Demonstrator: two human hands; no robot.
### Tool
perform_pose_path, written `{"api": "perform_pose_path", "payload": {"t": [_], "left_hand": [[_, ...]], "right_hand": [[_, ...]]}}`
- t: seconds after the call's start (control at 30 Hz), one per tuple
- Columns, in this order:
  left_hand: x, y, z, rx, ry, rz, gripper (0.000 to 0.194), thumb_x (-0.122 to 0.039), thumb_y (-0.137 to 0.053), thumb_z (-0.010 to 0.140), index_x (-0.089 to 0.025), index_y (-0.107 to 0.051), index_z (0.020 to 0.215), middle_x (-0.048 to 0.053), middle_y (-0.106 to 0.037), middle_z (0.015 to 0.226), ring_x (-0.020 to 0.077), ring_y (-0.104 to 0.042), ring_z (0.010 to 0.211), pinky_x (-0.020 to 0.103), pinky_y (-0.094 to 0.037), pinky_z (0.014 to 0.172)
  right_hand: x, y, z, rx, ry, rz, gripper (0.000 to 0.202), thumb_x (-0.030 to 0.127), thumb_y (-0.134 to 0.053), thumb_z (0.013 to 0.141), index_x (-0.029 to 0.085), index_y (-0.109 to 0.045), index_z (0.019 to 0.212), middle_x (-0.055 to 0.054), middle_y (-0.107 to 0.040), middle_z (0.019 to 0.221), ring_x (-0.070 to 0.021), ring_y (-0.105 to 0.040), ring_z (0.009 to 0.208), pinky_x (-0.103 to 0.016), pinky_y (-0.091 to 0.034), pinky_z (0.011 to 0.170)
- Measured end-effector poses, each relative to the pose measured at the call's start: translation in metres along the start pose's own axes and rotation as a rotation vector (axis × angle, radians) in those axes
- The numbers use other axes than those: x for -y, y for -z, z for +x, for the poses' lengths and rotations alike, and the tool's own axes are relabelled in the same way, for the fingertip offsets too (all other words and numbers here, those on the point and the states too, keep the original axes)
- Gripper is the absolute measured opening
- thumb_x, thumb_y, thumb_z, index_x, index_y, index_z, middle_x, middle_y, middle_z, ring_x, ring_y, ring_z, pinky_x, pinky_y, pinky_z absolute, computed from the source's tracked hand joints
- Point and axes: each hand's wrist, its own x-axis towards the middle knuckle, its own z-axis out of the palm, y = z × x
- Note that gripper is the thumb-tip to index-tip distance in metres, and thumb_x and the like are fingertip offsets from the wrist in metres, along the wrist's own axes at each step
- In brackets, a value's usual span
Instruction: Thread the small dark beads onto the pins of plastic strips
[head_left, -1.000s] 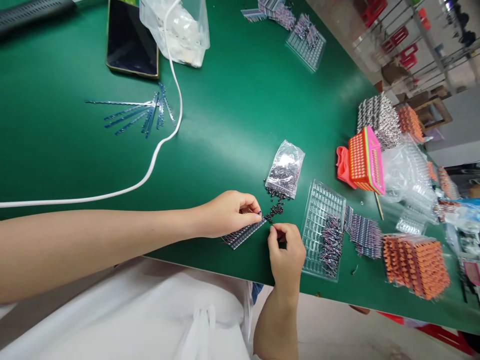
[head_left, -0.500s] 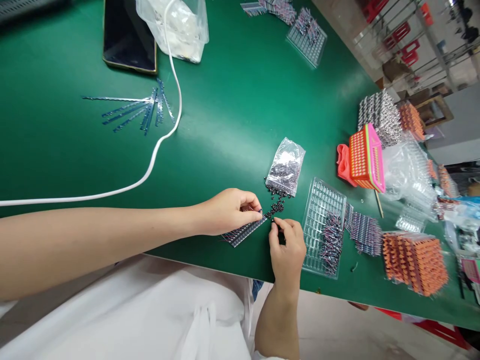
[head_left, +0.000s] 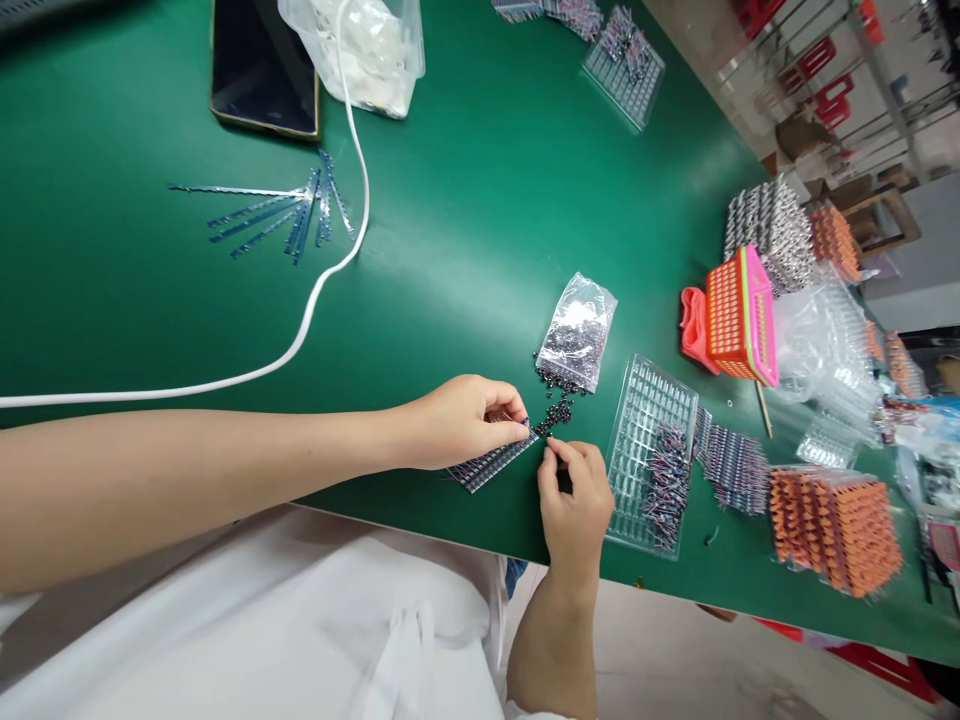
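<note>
My left hand (head_left: 480, 422) is pinched over the upper end of a strip of small wired parts (head_left: 491, 466); what lies between its fingertips is too small to name. Just to its right, my right hand (head_left: 576, 495) pinches a tiny dark bead (head_left: 550, 436) between thumb and forefinger. Small dark beads (head_left: 556, 412) spill over the green table from a clear plastic bag (head_left: 577, 332) above my hands. A clear ridged tray (head_left: 628, 450) stands right of my right hand, with a heap of thin wired pieces (head_left: 667, 485) in it.
Orange bundles (head_left: 832, 530) and an orange-pink basket (head_left: 739, 315) stand at the right. A white cable (head_left: 307, 315) curves across the left, near a phone (head_left: 264, 70), blue strips (head_left: 300, 215) and a plastic container (head_left: 382, 60). Another tray (head_left: 626, 75) lies at the far edge.
The view has shifted slightly, so most table items appear a little further right. Both hands keep nearly the same pinched poses.
</note>
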Motion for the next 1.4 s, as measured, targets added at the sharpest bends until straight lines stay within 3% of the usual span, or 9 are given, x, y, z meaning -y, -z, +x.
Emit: {"api": "perform_pose_path", "payload": {"t": [0.17,0.33,0.5,0.73,0.9,1.03,1.17,1.3,1.4], "left_hand": [[0.0,0.0,-0.001,-0.001,0.002,0.005,0.02,-0.036,-0.063,0.084,-0.016,-0.067,0.084,0.0,-0.068,0.073,0.0141,-0.058,0.067,0.024,-0.044,0.063],[0.001,0.0,0.0,0.001,0.003,0.004,0.02,-0.035,-0.063,0.084,-0.016,-0.067,0.084,-0.001,-0.068,0.073,0.0135,-0.057,0.066,0.023,-0.044,0.062],[0.001,0.0,0.001,0.0,-0.007,0.0,0.019,-0.035,-0.064,0.084,-0.016,-0.067,0.084,-0.001,-0.068,0.072,0.0133,-0.057,0.066,0.023,-0.044,0.062],[0.0,0.0,-0.001,-0.004,-0.015,0.013,0.019,-0.035,-0.064,0.084,-0.016,-0.068,0.083,-0.001,-0.067,0.07,0.013,-0.056,0.064,0.023,-0.043,0.061],[-0.001,-0.002,-0.001,-0.002,-0.028,0.013,0.018,-0.034,-0.063,0.084,-0.016,-0.067,0.082,-0.001,-0.067,0.07,0.0131,-0.057,0.065,0.023,-0.043,0.062],[-0.002,-0.003,-0.003,0.012,-0.043,0.027,0.019,-0.033,-0.062,0.085,-0.015,-0.069,0.086,0.001,-0.072,0.078,0.0147,-0.062,0.069,0.024,-0.045,0.064],[0.0,-0.006,-0.008,0.09,-0.09,-0.028,0.021,-0.034,-0.061,0.087,-0.016,-0.07,0.095,0.006,-0.076,0.103,0.0185,-0.069,0.085,0.027,-0.05,0.072],[0.003,-0.012,-0.014,0.124,-0.212,-0.132,0.016,-0.031,-0.063,0.088,-0.017,-0.068,0.091,0.007,-0.077,0.108,0.022,-0.07,0.104,0.032,-0.053,0.089],[0.004,-0.016,-0.017,0.137,-0.241,-0.246,0.012,-0.029,-0.063,0.089,-0.017,-0.066,0.089,0.008,-0.077,0.108,0.0228,-0.067,0.118,0.033,-0.053,0.098]], "right_hand": [[0.0,0.0,0.001,-0.065,0.009,-0.016,0.015,0.015,-0.058,0.092,0.019,-0.07,0.102,-0.005,-0.065,0.09,-0.0151,-0.062,0.082,-0.031,-0.053,0.075],[-0.001,-0.002,0.002,-0.048,0.141,-0.052,0.02,0.011,-0.062,0.09,0.019,-0.069,0.107,-0.006,-0.067,0.091,-0.0174,-0.062,0.087,-0.033,-0.053,0.079],[-0.002,-0.003,0.004,-0.018,0.183,-0.129,0.02,0.013,-0.061,0.092,0.019,-0.068,0.109,-0.006,-0.067,0.092,-0.0183,-0.062,0.087,-0.034,-0.052,0.079],[0.003,-0.001,0.01,0.045,0.154,-0.148,0.014,0.016,-0.057,0.095,0.019,-0.066,0.104,-0.006,-0.068,0.093,-0.0179,-0.061,0.09,-0.033,-0.05,0.081],[0.004,-0.003,0.014,0.08,0.06,-0.144,0.011,0.018,-0.054,0.095,0.018,-0.065,0.091,-0.004,-0.064,0.084,-0.0152,-0.058,0.077,-0.03,-0.048,0.073],[0.01,0.001,0.012,0.043,-0.098,0.041,0.01,0.02,-0.058,0.091,0.019,-0.063,0.082,0.0,-0.06,0.078,-0.0117,-0.054,0.067,-0.026,-0.045,0.065],[0.019,0.011,0.006,0.007,-0.264,0.361,0.01,0.023,-0.06,0.09,0.02,-0.064,0.082,0.001,-0.059,0.077,-0.0115,-0.054,0.067,-0.025,-0.043,0.061],[0.028,0.011,0.003,-0.068,-0.274,0.614,0.009,0.024,-0.062,0.09,0.02,-0.064,0.082,0.0,-0.058,0.078,-0.0132,-0.056,0.072,-0.026,-0.045,0.061],[0.034,0.004,0.004,-0.197,-0.232,0.6,0.007,0.02,-0.063,0.089,0.02,-0.066,0.083,0.0,-0.059,0.079,-0.014,-0.059,0.075,-0.027,-0.047,0.063]]}}
